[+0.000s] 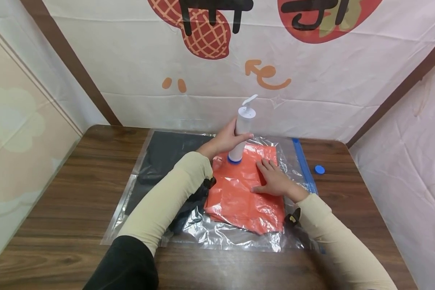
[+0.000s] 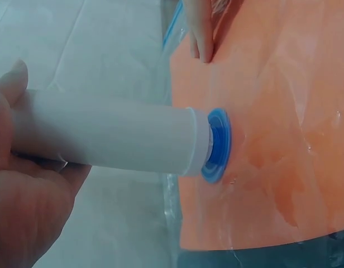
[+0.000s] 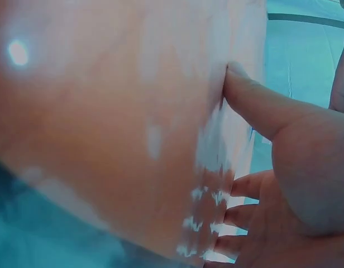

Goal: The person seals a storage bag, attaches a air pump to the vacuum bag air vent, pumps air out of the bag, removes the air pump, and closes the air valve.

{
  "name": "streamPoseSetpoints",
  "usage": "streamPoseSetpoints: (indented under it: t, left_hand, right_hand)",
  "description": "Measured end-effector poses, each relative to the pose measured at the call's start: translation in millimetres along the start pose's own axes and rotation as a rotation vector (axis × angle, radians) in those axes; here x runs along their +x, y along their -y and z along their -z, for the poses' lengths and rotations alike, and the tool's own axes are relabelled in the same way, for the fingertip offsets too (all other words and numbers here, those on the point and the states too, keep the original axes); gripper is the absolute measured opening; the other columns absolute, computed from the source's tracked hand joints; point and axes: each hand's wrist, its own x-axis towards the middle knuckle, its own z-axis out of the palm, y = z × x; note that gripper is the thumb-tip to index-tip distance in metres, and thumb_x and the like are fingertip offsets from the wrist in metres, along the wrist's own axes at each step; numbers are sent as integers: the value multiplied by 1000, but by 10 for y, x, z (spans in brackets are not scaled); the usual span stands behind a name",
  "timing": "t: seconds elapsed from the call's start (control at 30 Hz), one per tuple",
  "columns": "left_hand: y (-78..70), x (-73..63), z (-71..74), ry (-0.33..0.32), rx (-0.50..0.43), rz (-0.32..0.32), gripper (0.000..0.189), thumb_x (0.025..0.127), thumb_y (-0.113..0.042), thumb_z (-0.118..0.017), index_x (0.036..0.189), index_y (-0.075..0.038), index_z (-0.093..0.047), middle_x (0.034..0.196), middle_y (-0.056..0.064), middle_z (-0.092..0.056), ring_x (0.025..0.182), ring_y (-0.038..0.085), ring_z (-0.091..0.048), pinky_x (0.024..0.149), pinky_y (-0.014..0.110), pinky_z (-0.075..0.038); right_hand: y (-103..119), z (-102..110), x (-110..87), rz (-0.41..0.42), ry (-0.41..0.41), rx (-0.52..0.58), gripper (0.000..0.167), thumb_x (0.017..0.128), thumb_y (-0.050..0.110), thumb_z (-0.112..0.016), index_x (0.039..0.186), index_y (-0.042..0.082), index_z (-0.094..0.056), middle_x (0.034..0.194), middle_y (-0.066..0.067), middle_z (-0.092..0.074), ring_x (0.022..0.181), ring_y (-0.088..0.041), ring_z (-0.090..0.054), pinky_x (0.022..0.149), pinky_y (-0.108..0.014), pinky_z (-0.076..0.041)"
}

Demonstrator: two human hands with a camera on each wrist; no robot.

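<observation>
A white hand pump (image 1: 244, 123) stands on a clear vacuum storage bag (image 1: 239, 240), its base at a blue valve (image 2: 218, 146). My left hand (image 1: 226, 139) grips the pump's barrel, thumb and fingers around it. The pump's handle (image 1: 249, 100) sticks up at the top. Inside the bag lies a folded orange-red cloth or garment (image 1: 235, 193), with a dark one (image 1: 159, 161) to its left. My right hand (image 1: 274, 179) rests with spread fingers on the bag over the orange item, right of the pump; the right wrist view shows its fingertips pressing the shiny film.
A blue round cap (image 1: 320, 169) lies on the wooden table (image 1: 72, 209), right of the bag. The bag's blue zip edge (image 1: 304, 165) runs along its right side. A printed cloth backdrop (image 1: 137, 60) hangs behind the table's far edge.
</observation>
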Motion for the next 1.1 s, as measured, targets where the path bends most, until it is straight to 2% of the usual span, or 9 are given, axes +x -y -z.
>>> streamPoseSetpoints:
  t: [0.2,0.3,0.43,0.5,0.57,0.67,0.77,0.97,1.1]
  left_hand:
    - [24,-14,15,8,2,0,71,99,-29,-70,155,-12,-30,146,11,-48,133,29,-51,111,49,-42]
    - [29,-11,14,9,-10,8,70,99,-28,-69,155,-12,-30,145,11,-49,133,29,-51,110,49,-42]
    - [20,-5,10,6,-14,5,71,99,-28,-69,155,-12,-30,145,12,-49,132,29,-52,110,49,-43]
    - [14,-5,10,5,-11,4,71,99,-28,-69,155,-12,-29,145,12,-49,133,29,-51,110,49,-42]
    - [11,-8,9,2,-9,6,71,99,-29,-69,156,-12,-29,145,12,-48,133,29,-51,111,49,-42]
    - [19,-14,10,-4,-9,8,71,99,-29,-69,156,-13,-29,146,11,-48,134,29,-50,112,49,-41]
    - [30,-18,8,-7,-12,-1,70,99,-29,-69,155,-12,-30,145,11,-49,134,29,-50,112,49,-41]
    - [46,-34,6,-19,-18,-31,66,99,-27,-69,152,-11,-33,142,12,-51,131,28,-51,112,48,-41]
    - [52,-48,12,-26,-25,-43,65,99,-26,-69,152,-11,-33,141,12,-51,131,28,-51,112,48,-41]
  right_hand:
    - [-2,76,23,-11,40,110,99,89,45,-76,158,-5,-25,164,-31,-15,150,-51,-11,116,-67,-21]
    - [-9,179,27,-37,52,240,86,93,40,-74,154,-5,-34,158,-30,-30,136,-49,-43,106,-62,-41]
    - [25,322,83,-62,-98,322,61,97,29,-71,143,-6,-51,139,-29,-54,114,-44,-61,95,-56,-52]
    - [56,363,141,-42,-201,337,53,98,23,-70,139,-6,-54,136,-28,-58,124,-43,-57,103,-56,-47]
    - [94,371,212,-3,-250,431,51,98,16,-68,140,-8,-53,139,-28,-56,129,-44,-53,107,-56,-43]
    - [167,341,318,68,-245,624,53,99,8,-65,144,-11,-46,146,-29,-50,135,-45,-48,110,-54,-41]
    - [241,282,411,105,-238,753,57,98,2,-64,148,-12,-40,149,-30,-46,138,-45,-45,113,-53,-38]
    - [328,194,575,129,-279,750,52,99,4,-63,147,-8,-45,144,-28,-53,136,-41,-49,111,-51,-41]
    - [360,174,616,92,-290,748,48,100,11,-66,144,-2,-51,139,-23,-58,131,-37,-55,105,-49,-47]
